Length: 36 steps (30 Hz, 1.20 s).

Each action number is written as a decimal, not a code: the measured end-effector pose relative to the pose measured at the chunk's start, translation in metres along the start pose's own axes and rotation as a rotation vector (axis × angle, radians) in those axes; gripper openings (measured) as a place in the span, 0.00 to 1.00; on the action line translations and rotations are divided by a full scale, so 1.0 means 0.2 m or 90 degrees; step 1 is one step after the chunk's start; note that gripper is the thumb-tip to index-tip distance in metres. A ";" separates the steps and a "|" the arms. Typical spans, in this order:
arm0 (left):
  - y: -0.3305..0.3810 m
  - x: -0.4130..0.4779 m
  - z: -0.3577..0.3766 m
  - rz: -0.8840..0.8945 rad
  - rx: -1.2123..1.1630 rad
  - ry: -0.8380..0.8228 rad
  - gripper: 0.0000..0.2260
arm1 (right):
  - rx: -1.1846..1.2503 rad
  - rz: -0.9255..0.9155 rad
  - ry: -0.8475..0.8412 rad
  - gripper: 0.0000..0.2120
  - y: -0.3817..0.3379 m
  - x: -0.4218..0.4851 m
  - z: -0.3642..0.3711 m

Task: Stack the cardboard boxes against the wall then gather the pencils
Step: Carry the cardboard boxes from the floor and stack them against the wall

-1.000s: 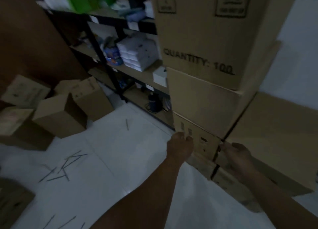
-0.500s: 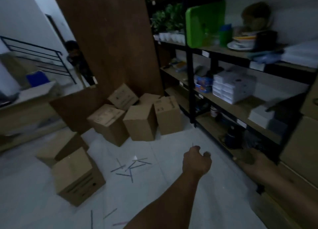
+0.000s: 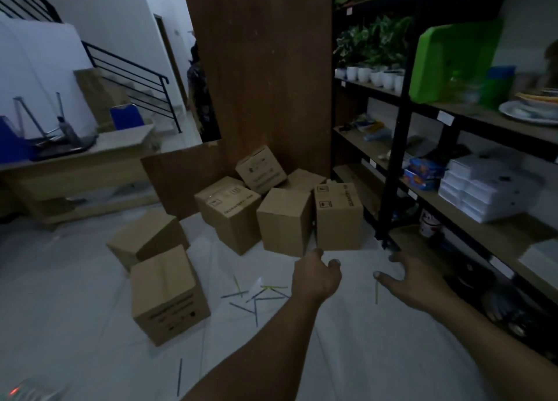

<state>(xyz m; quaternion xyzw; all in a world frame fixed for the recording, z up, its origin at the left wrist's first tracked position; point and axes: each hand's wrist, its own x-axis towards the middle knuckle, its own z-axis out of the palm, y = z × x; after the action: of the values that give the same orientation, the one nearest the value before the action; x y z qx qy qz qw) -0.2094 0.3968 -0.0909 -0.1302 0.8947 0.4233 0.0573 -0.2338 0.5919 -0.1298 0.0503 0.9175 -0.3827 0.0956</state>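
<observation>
Several cardboard boxes [image 3: 285, 219] lie jumbled on the floor [image 3: 362, 355] at centre frame, pencils [image 3: 256, 296] scattered just below. Left hand [image 3: 315, 277] loosely curled, right hand [image 3: 413, 283] spread, both empty. Best grip one upright box by opposite sides, stepping around pencils

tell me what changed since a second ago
Both hands let go of the stack by the wall. The left hand and right hand now reach, empty, toward the loose boxes on the floor. Those boxes and the scattered pencils stayed put.
</observation>
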 end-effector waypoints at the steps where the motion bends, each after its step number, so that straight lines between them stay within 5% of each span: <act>1: -0.01 0.03 -0.02 -0.002 0.001 0.005 0.25 | -0.014 -0.016 -0.001 0.33 -0.03 0.04 0.01; 14: -0.06 0.41 -0.18 -0.083 -0.025 0.106 0.21 | -0.118 -0.123 -0.093 0.35 -0.38 0.60 0.14; 16: -0.10 0.46 -0.23 -0.117 -0.040 0.126 0.20 | -0.136 -0.149 -0.114 0.30 -0.49 0.68 0.21; 19: -0.20 0.56 -0.34 -0.156 -0.053 0.159 0.21 | -0.142 -0.204 -0.147 0.38 -0.63 0.81 0.38; 26: -0.56 0.84 -0.62 -0.250 -0.106 0.225 0.26 | -0.171 -0.288 -0.220 0.36 -0.99 1.05 0.81; 30: -0.83 1.04 -0.80 -0.306 -0.149 0.271 0.07 | -0.168 -0.314 -0.266 0.34 -1.18 1.22 1.14; 36: -1.07 1.27 -1.02 -0.369 -0.202 0.301 0.19 | -0.169 -0.336 -0.336 0.35 -1.43 1.44 1.50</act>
<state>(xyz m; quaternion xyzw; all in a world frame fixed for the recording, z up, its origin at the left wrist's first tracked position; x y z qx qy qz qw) -0.3912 0.0633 -0.1740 -0.4782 0.7329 0.4809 -0.0541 -0.5206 0.1831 -0.1997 -0.2999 0.8845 -0.2718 0.2321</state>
